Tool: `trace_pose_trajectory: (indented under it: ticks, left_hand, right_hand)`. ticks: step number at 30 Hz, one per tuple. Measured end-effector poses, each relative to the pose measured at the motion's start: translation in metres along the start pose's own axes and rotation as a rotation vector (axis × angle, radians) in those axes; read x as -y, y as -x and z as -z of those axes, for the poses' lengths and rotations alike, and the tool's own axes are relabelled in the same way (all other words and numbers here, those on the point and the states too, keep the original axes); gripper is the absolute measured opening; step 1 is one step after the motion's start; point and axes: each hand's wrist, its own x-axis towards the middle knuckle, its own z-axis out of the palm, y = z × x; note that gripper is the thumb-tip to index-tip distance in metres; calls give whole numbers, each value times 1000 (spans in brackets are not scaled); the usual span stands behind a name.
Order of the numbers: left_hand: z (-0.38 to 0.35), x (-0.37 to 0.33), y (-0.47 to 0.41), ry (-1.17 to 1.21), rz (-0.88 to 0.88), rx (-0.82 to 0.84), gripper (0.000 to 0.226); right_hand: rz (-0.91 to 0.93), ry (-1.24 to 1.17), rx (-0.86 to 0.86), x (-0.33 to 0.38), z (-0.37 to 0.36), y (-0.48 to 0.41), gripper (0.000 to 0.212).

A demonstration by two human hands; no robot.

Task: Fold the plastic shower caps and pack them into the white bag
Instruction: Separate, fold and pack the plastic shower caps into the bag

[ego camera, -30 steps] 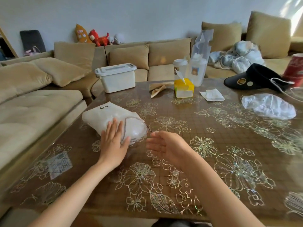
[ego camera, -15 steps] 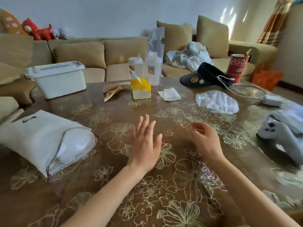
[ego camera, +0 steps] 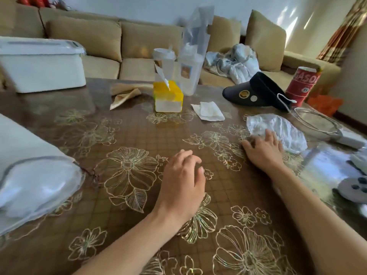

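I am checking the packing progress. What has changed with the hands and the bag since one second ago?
The left hand lifted off the white bag and moved right, over the table. The right hand reached right and now touches the loose shower cap. The bag stayed put.

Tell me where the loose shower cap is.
Head view, right side of the table: the shower cap lies touched by the right hand, just nearer than the black visor.
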Motion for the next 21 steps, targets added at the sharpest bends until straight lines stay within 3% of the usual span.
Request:
trace_pose_trajectory:
  ticks: [2,4,6,9,12,14,16,19,21]
  left_hand:
    - [-1,0,0,14,-3,2,30]
    - [1,0,0,52,-5,-5,31]
    - [4,-2,-1,116,7,-25,34]
    - [13,-7,2,298,73,-27,57]
    - [23,-9,-5,603,234,-13,109]
    - [40,-12,-10,846,381,-32,130]
    - [58,-8,-15,1180,538,133,117]
    - [77,-9,-13,1424,654,468,53]
    - [83,-10,-1,1259,730,324,26]
  right_hand:
    - [0,-45,-165,2,0,1,48]
    - [74,-235,-357,12,5,16,38]
    - [142,-456,-409,27,24,37,32]
    - [209,-785,-308,46,61,74,23]
    - [220,-1158,-72,61,95,108,19]
    - [193,-1342,49,63,112,133,20]
    - [143,-1466,137,63,119,149,21]
    - [42,-1495,265,65,113,164,22]
    - [-26,-1420,288,66,107,172,21]
